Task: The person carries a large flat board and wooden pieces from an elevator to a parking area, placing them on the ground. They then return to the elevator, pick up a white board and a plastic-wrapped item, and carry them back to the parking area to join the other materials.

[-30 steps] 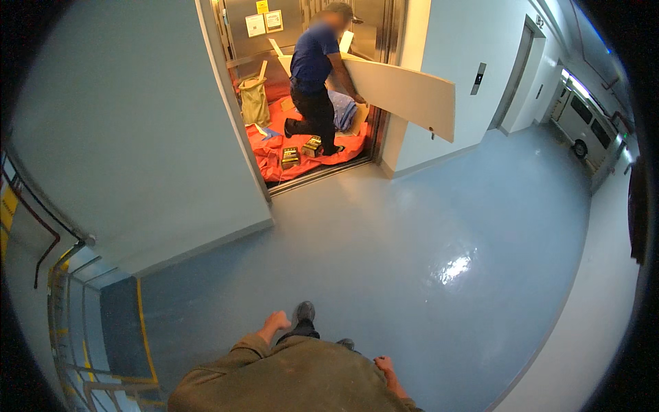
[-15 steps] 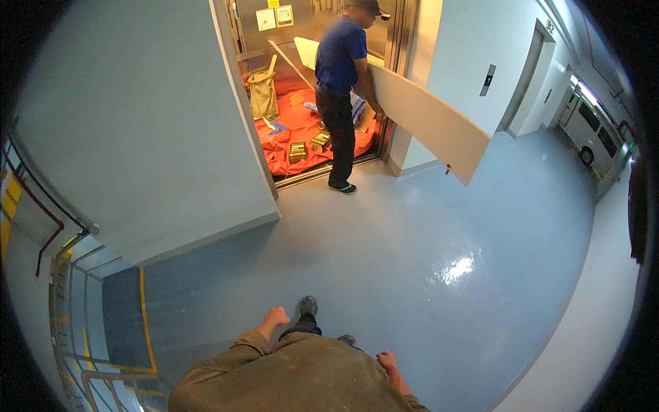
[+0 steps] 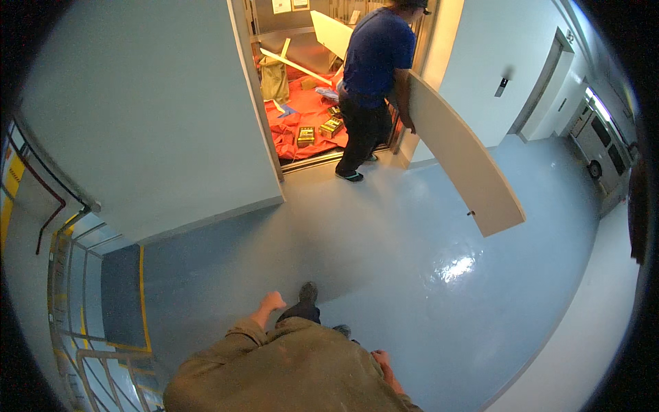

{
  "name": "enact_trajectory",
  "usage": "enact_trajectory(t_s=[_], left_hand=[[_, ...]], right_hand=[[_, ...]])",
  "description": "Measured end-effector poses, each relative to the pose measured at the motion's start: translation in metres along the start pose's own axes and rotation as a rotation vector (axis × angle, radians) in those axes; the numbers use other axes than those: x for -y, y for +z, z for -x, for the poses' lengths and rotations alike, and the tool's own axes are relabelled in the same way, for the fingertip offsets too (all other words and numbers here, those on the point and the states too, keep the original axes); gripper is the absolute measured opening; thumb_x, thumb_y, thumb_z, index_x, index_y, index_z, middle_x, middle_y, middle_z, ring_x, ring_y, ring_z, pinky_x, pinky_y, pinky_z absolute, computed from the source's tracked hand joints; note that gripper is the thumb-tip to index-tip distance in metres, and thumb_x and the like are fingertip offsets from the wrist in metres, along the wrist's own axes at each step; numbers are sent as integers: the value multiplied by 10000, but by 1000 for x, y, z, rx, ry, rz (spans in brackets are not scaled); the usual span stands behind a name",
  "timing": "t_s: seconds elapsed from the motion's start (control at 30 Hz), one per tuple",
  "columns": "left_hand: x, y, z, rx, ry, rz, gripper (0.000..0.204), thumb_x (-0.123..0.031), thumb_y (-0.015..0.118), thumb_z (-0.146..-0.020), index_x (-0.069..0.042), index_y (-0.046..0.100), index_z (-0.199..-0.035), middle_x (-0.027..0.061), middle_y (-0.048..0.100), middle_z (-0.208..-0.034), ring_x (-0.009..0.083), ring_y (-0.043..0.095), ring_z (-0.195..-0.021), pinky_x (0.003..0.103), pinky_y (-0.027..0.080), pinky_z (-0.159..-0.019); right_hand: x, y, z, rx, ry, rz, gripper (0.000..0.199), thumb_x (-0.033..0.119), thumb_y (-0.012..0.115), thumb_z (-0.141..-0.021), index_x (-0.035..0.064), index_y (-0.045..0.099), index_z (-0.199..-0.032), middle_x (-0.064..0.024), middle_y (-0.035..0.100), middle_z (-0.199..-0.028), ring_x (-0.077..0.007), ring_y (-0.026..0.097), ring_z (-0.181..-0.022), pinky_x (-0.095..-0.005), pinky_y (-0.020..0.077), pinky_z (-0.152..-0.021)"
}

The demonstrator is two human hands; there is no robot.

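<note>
My left hand (image 3: 274, 301) hangs at my side beside my dark shoe (image 3: 308, 293), its fingers curled in and nothing showing in them. On the other side my right hand (image 3: 381, 358) is low by my hip, also curled and seemingly without anything. Neither hand touches an object. Ahead, a person (image 3: 377, 62) in a blue shirt and dark trousers stands at the lift doorway. That person carries a long pale board (image 3: 467, 158), tilted, with its near end pointing out over the floor toward the right.
Inside the lift, an orange sheet (image 3: 295, 141) lies under several boxes (image 3: 306, 136), a tan sack (image 3: 274, 81) and wooden strips (image 3: 302, 69). Metal railings (image 3: 113, 357) stand at lower left. A white van (image 3: 603, 141) is at far right. The glossy blue-grey floor (image 3: 384, 254) stretches between.
The person has turned and come out with the board, whose near end swung closer and further right. The lift doorway looks nearer. My hands stay low at my sides.
</note>
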State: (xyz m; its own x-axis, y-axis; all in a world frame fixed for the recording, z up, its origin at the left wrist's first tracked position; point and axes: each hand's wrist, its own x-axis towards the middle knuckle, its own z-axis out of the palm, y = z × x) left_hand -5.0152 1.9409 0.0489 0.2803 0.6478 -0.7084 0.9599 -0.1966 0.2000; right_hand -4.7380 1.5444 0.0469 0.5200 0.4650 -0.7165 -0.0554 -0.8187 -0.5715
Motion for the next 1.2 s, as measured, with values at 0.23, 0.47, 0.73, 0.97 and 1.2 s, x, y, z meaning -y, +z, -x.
enact_trajectory(t_s=[0.23, 0.47, 0.73, 0.97, 1.2], left_hand=[[28, -20, -30, -11, -55, -17, 370, -236, 612, -685, 18, 622, -954, 226, 609, -998, 372, 587, -941, 457, 466, -775], [14, -52, -84, -36, -76, 77, 347, -230, 571, -668, 21, 642, -897, 243, 607, -966, 393, 590, -906, 444, 475, -783], [33, -153, -173, -8, -130, 156, 272, -195, 583, -685, -10, 647, -874, 203, 633, -898, 366, 608, -863, 436, 479, -739], [64, -256, -238, -169, 14, 335, 235, -192, 551, -673, -69, 678, -828, 162, 656, -846, 334, 615, -857, 397, 481, -759], [27, -340, -297, -146, -23, 502, 257, -240, 573, -705, -111, 678, -902, 144, 645, -947, 310, 608, -884, 367, 472, -778]], right_hand=[[38, 3, -12, -55, 29, -4, 293, 231, 596, -760, -40, 633, -864, -125, 660, -701, -181, 638, -610, -309, 508, -547], [67, -3, -58, 17, 87, 137, 241, 216, 584, -778, -8, 623, -856, -112, 644, -674, -188, 623, -579, -328, 491, -497], [164, -6, -163, 36, 161, 10, 221, 245, 600, -768, 30, 652, -758, -88, 634, -659, -170, 612, -566, -315, 491, -511], [353, 53, -271, -6, -161, 190, 206, 195, 578, -798, -8, 610, -820, -97, 624, -649, -170, 599, -532, -309, 487, -479], [482, 76, -326, -16, -246, 65, 195, 190, 582, -797, -1, 603, -830, -93, 607, -632, -152, 589, -536, -297, 455, -457]])
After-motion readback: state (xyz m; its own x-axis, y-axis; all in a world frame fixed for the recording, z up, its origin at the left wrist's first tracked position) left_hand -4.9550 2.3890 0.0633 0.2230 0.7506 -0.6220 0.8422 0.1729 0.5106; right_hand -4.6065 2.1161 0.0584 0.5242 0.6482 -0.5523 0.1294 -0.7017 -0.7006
